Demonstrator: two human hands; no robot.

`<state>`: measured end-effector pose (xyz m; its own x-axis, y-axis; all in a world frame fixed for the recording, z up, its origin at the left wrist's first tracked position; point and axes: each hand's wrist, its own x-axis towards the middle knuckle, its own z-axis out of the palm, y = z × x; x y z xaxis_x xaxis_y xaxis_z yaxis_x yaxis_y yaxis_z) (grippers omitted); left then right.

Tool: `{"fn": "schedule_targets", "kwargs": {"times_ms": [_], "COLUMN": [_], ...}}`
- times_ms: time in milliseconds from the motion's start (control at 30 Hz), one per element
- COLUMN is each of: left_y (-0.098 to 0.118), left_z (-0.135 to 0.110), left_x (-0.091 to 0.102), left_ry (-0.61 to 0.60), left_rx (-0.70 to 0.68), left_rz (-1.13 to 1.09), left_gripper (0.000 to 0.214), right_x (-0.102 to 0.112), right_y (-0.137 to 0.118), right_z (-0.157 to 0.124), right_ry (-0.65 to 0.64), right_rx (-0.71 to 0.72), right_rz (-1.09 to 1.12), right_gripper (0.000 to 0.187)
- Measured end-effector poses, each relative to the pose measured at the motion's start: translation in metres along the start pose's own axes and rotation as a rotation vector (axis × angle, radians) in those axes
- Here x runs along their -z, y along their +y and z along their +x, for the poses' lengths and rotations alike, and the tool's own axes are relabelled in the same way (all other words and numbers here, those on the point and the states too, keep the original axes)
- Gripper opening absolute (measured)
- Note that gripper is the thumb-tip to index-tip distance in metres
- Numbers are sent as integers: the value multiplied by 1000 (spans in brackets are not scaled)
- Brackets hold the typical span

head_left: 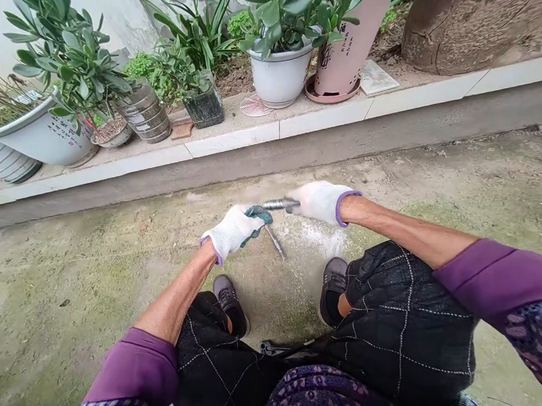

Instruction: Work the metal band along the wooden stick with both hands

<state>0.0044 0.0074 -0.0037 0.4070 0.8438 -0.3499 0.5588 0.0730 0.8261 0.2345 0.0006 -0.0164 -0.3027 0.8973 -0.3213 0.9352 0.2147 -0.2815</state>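
White knit cloth with purple-edged cuffs covers both hands, above the concrete ground (93,273) in front of the long tiled ledge (233,140). The left hand (241,229), its fingers coated in smooth dark green, is closed around the upper end of a slim metal rod (275,243), which slants downward, away from the ledge. The right hand (316,200), slightly blurred, grips a thicker metal piece (275,204) that runs roughly along the line of the ledge, its silvery surface ringed with ridges like a screw thread. Its ridged end lies close beside the left fingertips; whether they touch, I cannot tell.

Farther from the ledge than the thicker metal piece, white powder (325,239) is scattered loosely over the rough, green-stained concrete. Farther still from the ledge are two grey shoes (225,291) and black trousers (401,305) of soft, rumpled fabric with a stitched white grid. Plain purple sleeves (133,364) meet a floral-patterned fabric.

On top of the ledge stand a glossy, round white pot (282,77) of thick-leaved plants, a tall, tapering pink pot (341,53) in a shallow saucer (333,98), a ribbed plastic container (146,113), and a wide white planter (54,132) marked with dark characters. A flat square tile (377,77) also lies on the ledge.
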Motion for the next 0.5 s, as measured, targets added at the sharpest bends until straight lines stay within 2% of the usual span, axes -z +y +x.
{"fn": "schedule_targets", "kwargs": {"times_ms": [67,133,200,233,267,333,433,500], "left_y": [5,12,17,18,19,19,18,15], "left_z": [5,10,13,14,14,14,10,5], "left_x": [-3,-3,-2,-2,-1,1,10,16], "left_ry": [13,40,60,59,56,42,-9,-46], "left_rx": [-18,-52,-79,-86,-92,-107,-138,-121], "left_rz": [-72,-157,-204,-210,-204,-161,-31,77], "left_gripper": [21,24,25,24,23,19,15,18], "right_x": [10,23,36,42,46,48,35,19], "right_y": [6,8,2,-3,-9,-20,-28,-26], "right_z": [11,13,6,-1,-10,-27,-45,-45], "right_ry": [204,348,394,370,315,106,-300,-463], "right_rx": [-30,-77,-96,-75,-30,91,252,276], "right_rz": [57,247,563,744,910,1104,963,747], "right_gripper": [28,25,24,26,29,33,39,38]}}
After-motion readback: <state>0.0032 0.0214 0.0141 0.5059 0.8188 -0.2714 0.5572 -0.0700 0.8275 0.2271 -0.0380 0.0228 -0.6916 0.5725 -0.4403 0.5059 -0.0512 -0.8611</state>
